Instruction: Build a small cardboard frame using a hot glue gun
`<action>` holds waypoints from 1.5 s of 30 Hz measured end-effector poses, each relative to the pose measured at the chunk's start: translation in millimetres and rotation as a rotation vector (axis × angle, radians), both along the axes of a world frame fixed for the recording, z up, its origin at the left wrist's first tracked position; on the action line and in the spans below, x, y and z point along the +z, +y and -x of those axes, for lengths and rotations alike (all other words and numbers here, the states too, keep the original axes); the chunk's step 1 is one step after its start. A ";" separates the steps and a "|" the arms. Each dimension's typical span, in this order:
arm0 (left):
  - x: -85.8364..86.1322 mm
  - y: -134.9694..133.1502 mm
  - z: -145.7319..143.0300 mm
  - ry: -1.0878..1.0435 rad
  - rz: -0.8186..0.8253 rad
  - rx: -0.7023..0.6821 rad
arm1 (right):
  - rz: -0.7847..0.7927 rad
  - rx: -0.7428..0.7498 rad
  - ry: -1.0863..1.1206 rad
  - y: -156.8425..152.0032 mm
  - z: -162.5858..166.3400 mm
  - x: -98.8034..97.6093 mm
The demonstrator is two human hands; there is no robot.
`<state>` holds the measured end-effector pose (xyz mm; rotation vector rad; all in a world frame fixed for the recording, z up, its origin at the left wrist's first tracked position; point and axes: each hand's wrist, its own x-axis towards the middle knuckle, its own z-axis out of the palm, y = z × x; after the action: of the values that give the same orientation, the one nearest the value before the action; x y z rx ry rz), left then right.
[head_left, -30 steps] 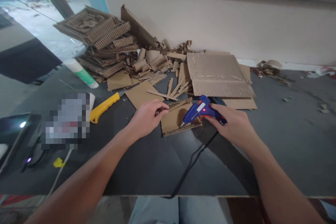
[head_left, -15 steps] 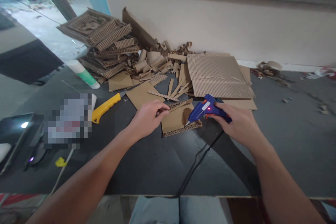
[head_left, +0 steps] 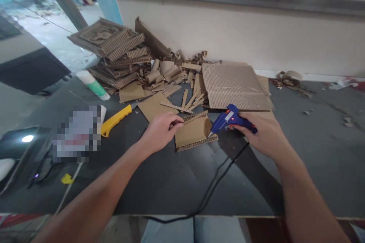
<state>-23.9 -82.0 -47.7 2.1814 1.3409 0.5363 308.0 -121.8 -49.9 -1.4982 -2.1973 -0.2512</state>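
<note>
My right hand (head_left: 265,134) grips a blue glue gun (head_left: 230,120) whose nozzle points down-left at the right edge of a small cardboard piece (head_left: 193,132) lying on the dark table (head_left: 159,182). The gun's red light is on and its black cord (head_left: 211,190) trails toward me. My left hand (head_left: 161,129) is closed, pinching a narrow corrugated strip (head_left: 192,115) along the top-left edge of that cardboard piece.
A yellow utility knife (head_left: 115,120) lies left of my left hand. Beyond it, a white-and-green bottle (head_left: 91,84). Stacked corrugated cardboard (head_left: 114,55), scraps and a large ribbed sheet (head_left: 234,85) fill the back against the wall. A dark device (head_left: 17,148) sits far left.
The glue gun and my right hand have moved right, off the middle of the cardboard piece to its right edge. My left hand keeps its pinch. The view has tilted up slightly.
</note>
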 end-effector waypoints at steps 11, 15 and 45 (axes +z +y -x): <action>2.5 -0.6 -0.5 0.021 0.001 0.003 | 0.033 -0.037 -0.012 0.8 -16.8 6.8; 1.5 -0.2 -0.9 0.012 0.006 0.005 | 0.043 -0.032 0.023 1.3 -25.2 7.3; 27.7 -17.4 0.3 0.139 0.004 -0.344 | 0.475 -0.152 0.671 1.3 57.5 -6.0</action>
<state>-24.2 -99.4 -20.0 2.4129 0.9961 0.2531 250.5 -120.6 -55.9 -1.6675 -1.6542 0.6798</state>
